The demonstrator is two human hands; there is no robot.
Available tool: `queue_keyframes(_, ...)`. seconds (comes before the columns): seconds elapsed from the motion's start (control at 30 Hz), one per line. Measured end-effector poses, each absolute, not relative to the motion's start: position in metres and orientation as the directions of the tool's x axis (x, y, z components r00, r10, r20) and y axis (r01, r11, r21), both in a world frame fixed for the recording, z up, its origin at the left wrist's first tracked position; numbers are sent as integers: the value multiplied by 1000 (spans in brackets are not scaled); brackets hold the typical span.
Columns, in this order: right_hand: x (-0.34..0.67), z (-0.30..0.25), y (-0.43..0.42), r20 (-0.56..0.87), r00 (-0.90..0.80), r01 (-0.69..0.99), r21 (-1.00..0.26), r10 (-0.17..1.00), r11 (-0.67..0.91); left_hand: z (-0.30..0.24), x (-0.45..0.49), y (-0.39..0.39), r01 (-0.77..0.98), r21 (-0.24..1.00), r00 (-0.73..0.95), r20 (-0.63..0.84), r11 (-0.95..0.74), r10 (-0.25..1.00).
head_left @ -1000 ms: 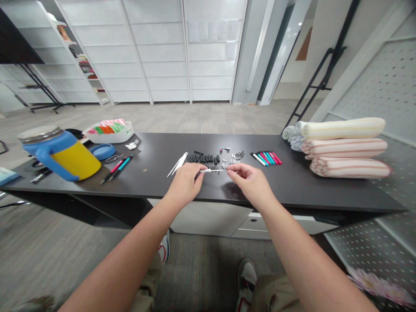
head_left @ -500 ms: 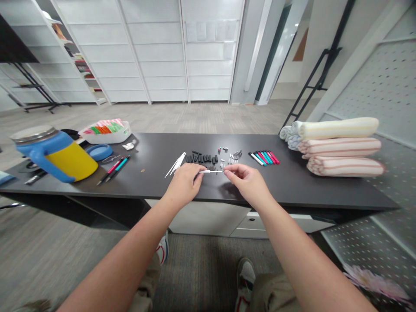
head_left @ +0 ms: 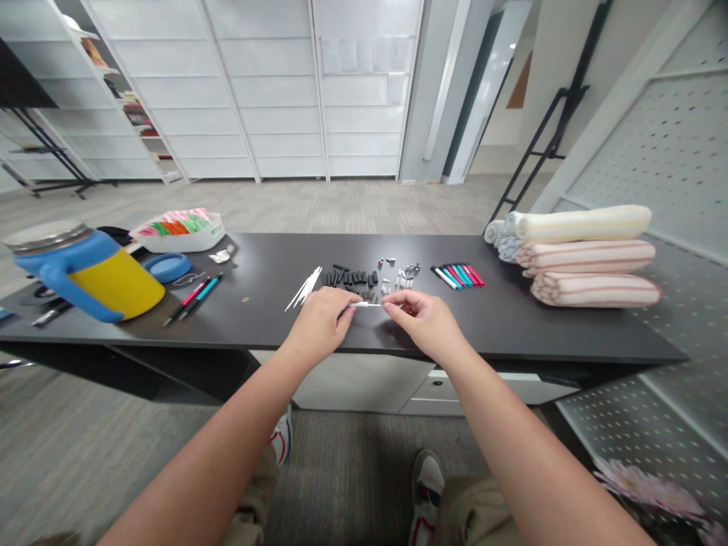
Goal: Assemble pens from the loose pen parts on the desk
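Observation:
My left hand (head_left: 323, 317) is closed around a white pen barrel (head_left: 359, 304), whose end sticks out past the fingertips. From that end a thin white pen refill (head_left: 373, 305) runs across to my right hand (head_left: 421, 318), which pinches it between thumb and fingers. Both hands are just above the dark table near its front edge. Loose white refills (head_left: 304, 288) lie beside my left hand. Behind the hands are small black tubular pieces (head_left: 357, 278) and small clear and metallic parts (head_left: 406, 274). Several white, teal and red pen barrels (head_left: 459, 275) lie in a row further right.
On the left of the table (head_left: 262, 258) are a blue-yellow mug (head_left: 122, 277), a blue lid (head_left: 167, 267), two pens (head_left: 193, 299) and a white basket (head_left: 193, 241) of colourful wrapped items. Rolled towels (head_left: 591, 258) are stacked at the right. A white cabinet stands below.
My right hand has moved slightly left, closer to my left hand, so less of the refill shows between them. The whole view has shifted a little.

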State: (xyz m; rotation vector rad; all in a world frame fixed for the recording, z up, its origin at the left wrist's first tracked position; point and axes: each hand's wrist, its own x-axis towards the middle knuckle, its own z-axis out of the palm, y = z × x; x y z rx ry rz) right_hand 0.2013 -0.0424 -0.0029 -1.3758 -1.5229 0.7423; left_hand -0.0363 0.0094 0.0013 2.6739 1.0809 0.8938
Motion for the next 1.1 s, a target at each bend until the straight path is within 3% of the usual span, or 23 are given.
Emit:
queue_keyframes(0.3,206,-7,-42,227,194,366,-920,954,144,1,-37,10,607,357,516,502,-709,694)
queue_keyframes(0.57,204,-7,-41,242,119,401,-899,963,176,3,-37,9,612,361,512,496,-703,701)
queue_keyframes(0.83,207,-9,-41,215,195,356,-925,957,135,2,-37,9,609,363,513,498,-705,699)
queue_keyframes(1.1,203,-6,-42,238,116,405,-898,964,173,2,-37,9,604,347,531,496,-717,687)
